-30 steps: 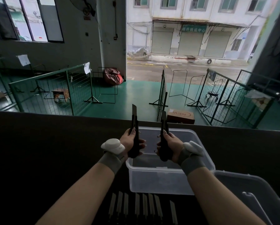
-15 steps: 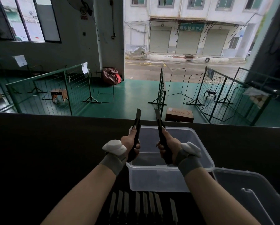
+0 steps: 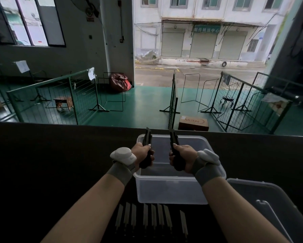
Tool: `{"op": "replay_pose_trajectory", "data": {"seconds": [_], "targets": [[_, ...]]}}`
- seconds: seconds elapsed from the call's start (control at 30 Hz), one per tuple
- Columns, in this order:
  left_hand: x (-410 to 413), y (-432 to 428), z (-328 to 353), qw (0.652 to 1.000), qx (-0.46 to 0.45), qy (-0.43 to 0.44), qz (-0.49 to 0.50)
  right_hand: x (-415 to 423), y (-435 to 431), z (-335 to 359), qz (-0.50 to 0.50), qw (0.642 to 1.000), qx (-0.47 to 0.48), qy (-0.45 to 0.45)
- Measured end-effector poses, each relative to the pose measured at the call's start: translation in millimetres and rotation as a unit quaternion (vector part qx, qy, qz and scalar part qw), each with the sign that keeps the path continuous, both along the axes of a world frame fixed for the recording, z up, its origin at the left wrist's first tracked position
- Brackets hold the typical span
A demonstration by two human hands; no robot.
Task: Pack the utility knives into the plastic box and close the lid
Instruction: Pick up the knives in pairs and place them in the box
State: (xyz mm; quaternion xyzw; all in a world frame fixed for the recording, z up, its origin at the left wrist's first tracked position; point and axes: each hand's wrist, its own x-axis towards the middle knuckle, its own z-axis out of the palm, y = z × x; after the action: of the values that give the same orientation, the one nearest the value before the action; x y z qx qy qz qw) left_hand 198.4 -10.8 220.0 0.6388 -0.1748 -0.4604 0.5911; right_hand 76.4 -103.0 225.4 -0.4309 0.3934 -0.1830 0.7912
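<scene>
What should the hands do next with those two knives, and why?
Probably lower both knives into the plastic box and let go. The left hand grips one utility knife and the right hand grips another, both held over the open box, which looks empty. More knives wait in a row on the table, and the lid lies off to the right.

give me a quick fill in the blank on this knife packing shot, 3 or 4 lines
1. Each hand, the left hand and the right hand, holds ____ utility knife.
2. Both hands are above the open clear plastic ____.
3. The lid lies to the ____ of the box, not on it.
4. More knives lie in a row on the table, ____ the box and the person.

Missing words: one; box; right; between
</scene>
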Motion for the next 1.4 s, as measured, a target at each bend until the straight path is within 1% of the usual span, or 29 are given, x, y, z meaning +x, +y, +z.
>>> {"op": "replay_pose_trajectory", "data": {"seconds": [0.13,0.2,0.3,0.43,0.6,0.77,0.93,1.07,1.17,1.27,1.4], "targets": [[-5.6,-1.0,0.6,0.999,-0.035,0.033,0.001,-8.6,-1.6,0.7,0.019,1.0,0.002,-0.018],[-8.4,0.2,1.0,0.998,-0.044,0.032,-0.01,-13.3,-3.5,-1.5,0.019,1.0,-0.008,-0.023],[-13.0,4.1,-0.1,0.999,-0.026,0.014,-0.021,-22.3,-6.6,-3.0,0.027,0.999,-0.019,-0.011],[-13.1,-0.7,-4.8,1.0,-0.012,-0.005,-0.011,-27.1,-14.9,-8.8,0.027,0.999,0.0,-0.019],[-12.5,-7.1,-1.6,0.998,-0.006,0.057,-0.007,-22.5,-26.2,-11.3,0.012,1.0,0.009,0.013],[-12.9,-13.2,1.8,0.998,-0.003,0.047,-0.043,-15.7,-30.6,-10.4,0.012,1.0,-0.006,0.027],[-5.7,-15.2,1.7,0.996,-0.023,0.035,-0.074,-11.9,-33.7,-6.3,0.003,1.0,-0.01,-0.005],[0.7,-18.6,1.9,0.996,-0.044,0.023,-0.076,-6.8,-36.0,-1.9,0.006,0.999,-0.011,-0.041],[5.2,-21.4,6.6,0.995,-0.055,0.019,-0.079,0.7,-38.4,1.4,0.01,0.998,0.008,-0.069],[8.9,-24.8,11.3,0.995,-0.053,0.012,-0.079,5.9,-42.2,3.8,0.02,0.995,0.027,-0.09],[13.5,-29.7,13.6,0.997,-0.043,0.01,-0.069,7.8,-45.5,6.6,0.032,0.995,0.015,-0.091]]}}
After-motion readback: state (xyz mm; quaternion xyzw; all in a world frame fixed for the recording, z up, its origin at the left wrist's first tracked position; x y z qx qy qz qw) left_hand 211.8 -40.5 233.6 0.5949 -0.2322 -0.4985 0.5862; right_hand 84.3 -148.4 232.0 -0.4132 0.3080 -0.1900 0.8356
